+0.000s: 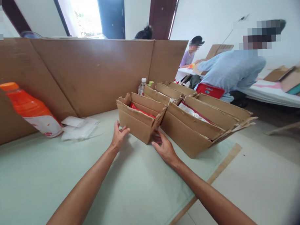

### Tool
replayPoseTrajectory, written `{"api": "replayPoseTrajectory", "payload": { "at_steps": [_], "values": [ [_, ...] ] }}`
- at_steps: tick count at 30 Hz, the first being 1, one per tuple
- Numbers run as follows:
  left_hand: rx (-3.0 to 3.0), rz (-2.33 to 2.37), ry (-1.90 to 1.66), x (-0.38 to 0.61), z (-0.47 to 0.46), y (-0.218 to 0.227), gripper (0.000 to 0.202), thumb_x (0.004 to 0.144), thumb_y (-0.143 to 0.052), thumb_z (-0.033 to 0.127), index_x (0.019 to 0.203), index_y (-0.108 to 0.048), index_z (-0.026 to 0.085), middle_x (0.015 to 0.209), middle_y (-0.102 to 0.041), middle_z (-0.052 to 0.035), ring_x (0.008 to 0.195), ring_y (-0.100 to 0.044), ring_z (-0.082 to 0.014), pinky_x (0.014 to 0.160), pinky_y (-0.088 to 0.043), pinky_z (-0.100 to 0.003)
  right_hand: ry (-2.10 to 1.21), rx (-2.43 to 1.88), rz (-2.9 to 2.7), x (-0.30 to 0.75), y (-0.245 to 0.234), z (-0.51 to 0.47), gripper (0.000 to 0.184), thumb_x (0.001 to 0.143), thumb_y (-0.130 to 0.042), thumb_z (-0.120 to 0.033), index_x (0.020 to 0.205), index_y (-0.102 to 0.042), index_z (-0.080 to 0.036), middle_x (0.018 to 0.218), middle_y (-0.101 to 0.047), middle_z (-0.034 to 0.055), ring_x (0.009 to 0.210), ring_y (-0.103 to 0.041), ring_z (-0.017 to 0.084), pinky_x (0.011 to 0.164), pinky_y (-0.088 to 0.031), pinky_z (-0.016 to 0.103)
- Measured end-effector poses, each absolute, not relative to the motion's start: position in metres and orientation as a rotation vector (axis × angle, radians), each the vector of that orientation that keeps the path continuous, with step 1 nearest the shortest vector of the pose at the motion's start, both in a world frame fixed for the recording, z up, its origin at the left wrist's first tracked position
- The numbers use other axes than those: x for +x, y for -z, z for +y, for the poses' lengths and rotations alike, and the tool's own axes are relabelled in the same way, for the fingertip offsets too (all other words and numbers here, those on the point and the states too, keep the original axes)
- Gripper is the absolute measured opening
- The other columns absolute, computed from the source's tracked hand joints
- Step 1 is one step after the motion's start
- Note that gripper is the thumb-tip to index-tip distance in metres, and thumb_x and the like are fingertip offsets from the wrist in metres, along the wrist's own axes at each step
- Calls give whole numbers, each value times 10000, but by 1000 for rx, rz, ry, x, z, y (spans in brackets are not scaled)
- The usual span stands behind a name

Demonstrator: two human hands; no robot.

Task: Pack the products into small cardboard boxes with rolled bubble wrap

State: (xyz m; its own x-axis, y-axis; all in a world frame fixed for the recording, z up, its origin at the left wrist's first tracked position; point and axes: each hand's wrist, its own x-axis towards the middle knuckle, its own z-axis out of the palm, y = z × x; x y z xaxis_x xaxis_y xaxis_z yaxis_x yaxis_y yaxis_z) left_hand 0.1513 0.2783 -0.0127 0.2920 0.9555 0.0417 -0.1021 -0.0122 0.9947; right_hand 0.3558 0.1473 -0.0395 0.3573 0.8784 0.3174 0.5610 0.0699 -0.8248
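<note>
A small open cardboard box (137, 121) with red packets inside stands on the pale green table (68, 181). My left hand (118, 136) rests against its near left side, fingers spread and open, holding nothing. My right hand (163, 148) lies flat at the box's near right corner, fingers stretched out toward its base. A larger open cardboard box (190, 132) with white and red contents sits directly to the right, touching the small one.
An orange bottle (33, 110) leans on the cardboard wall (89, 72) at the left, beside white plastic bags (79, 127). A clear water bottle (142, 86) and another box (169, 90) stand behind. Two people sit at the right near a red basket (210, 90).
</note>
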Motion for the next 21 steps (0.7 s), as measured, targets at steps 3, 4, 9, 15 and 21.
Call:
{"api": "replayPoseTrajectory", "payload": {
  "at_steps": [3,4,9,15,21],
  "values": [
    [1308,788,-944,187,292,19,908,696,-732,565,1474,-424,212,1558,-439,-155,1403,-448,-351,1092,-436,-470,-398,-1591,-1313,373,50,172,651,767,-633,-293,1394,-521,-161,1443,-535,186,1192,-631,284,919,-584,438],
    [1318,773,-914,195,297,20,879,708,-722,567,1463,-448,208,1547,-464,-151,1411,-438,-361,1104,-421,-494,-402,-1590,-1306,378,53,179,652,767,-629,-287,1396,-524,-151,1472,-502,196,1215,-618,290,917,-586,437],
    [1404,772,-857,220,328,26,802,788,-672,559,1483,-447,227,1563,-466,-103,1460,-380,-352,1151,-369,-502,-429,-1593,-1281,395,63,201,641,789,-610,-264,1416,-530,-156,1543,-422,191,1265,-586,288,888,-598,396],
    [1668,784,-866,227,337,40,721,925,-428,557,1483,-418,101,1567,-440,-173,1461,-378,-325,1212,-288,-468,-378,-1646,-1379,396,63,196,406,841,-551,-254,1208,-679,-138,1361,-609,173,1118,-666,232,891,-578,370],
    [2057,843,-821,208,280,49,629,884,-519,362,1449,-434,100,1515,-471,-224,1438,-382,-354,1210,-233,-548,-345,-1624,-1582,390,49,189,241,823,-538,-290,865,-756,-197,1125,-738,109,1073,-659,250,1016,-489,473]
  ]
}}
